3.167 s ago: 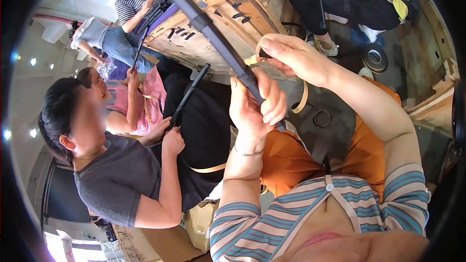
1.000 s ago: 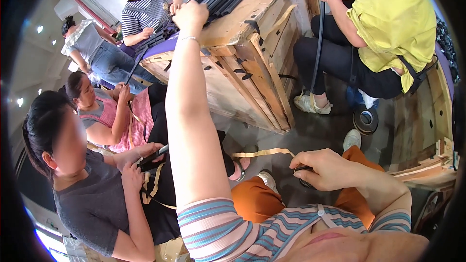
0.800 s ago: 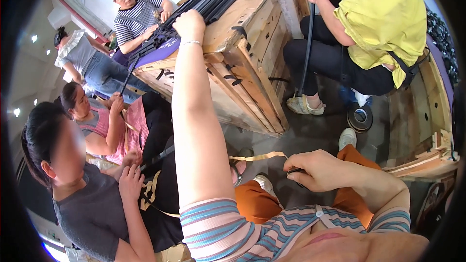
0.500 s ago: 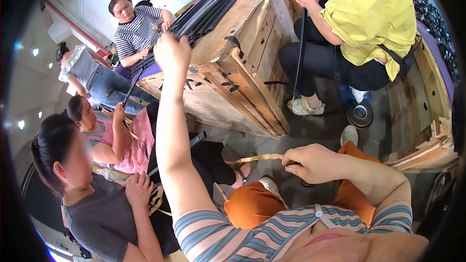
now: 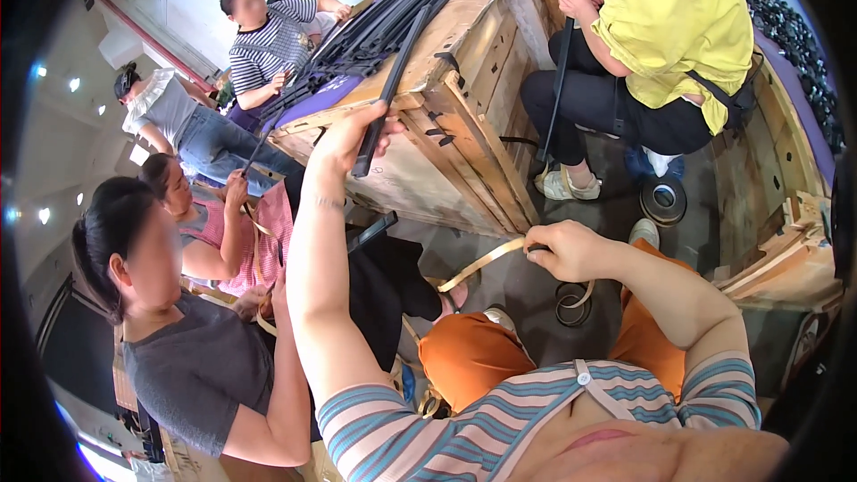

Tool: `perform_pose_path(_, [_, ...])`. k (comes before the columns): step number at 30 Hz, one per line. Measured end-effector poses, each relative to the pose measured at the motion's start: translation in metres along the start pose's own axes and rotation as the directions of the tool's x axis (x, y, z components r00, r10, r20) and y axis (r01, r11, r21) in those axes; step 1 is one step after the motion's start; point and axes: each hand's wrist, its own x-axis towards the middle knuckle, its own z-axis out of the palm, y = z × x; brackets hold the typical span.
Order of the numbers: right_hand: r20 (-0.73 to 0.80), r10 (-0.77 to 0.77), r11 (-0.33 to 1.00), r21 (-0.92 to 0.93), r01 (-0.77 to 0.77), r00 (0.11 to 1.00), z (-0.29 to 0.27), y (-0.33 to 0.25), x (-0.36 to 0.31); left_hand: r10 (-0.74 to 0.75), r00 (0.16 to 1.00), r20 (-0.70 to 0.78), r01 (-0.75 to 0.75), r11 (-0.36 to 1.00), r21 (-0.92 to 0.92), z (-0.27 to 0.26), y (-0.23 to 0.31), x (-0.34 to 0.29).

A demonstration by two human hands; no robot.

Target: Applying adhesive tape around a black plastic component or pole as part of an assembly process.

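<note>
"Left hand (image 5: 357, 137), what's it got?"

"It's clamped on a black tube (image 5: 399, 61), close to the tube's lower end."

"Pointing where?"

"Long axis on a steep slant: lower end just outside the near corner of the crate top, upper end leaning up and rightward, over that top. Whether it touches the wood, I can't tell."

"And the right hand (image 5: 571, 252)?"

"Fingers together, pinching a tan strip (image 5: 482, 263), flat as ribbon, which slopes down to the left. Something small and dark shows at the fingertips, too hidden to name."

"Materials farther out?"

"Slim black tubes in a pile (image 5: 379, 31) on the wooden crate (image 5: 478, 147), with purple cloth (image 5: 328, 92) under them along its left edge. Rough boards make up the crate's sides."

"Anything in the way?"

"The left forearm crosses in front of another dark bar (image 5: 373, 230), by the person in the grey shirt (image 5: 201, 370). Right of the crate, a dark roll (image 5: 662, 201) lies on the floor near the person in the yellow top (image 5: 678, 31)."
</note>
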Motion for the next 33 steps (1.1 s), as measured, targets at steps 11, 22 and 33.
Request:
perform_pose_path(11, [-0.094,0.159,0.986,-0.036,-0.163,0.983,0.004,0.000,-0.004,0.601,0.767,-0.226,-0.619,0.786,-0.011,0.081,-0.108,-0.009])
perform_pose_path(22, [-0.100,0.116,0.943,0.324,-0.078,0.988,-0.007,-0.020,-0.002,0.390,0.921,-0.022,-0.381,0.887,-0.260,0.127,-0.152,-0.064])
perform_pose_path(33, [-0.045,0.103,0.701,0.712,-0.041,0.994,-0.001,-0.044,-0.002,0.408,0.899,0.157,-0.382,0.908,-0.172,0.136,-0.154,-0.093])
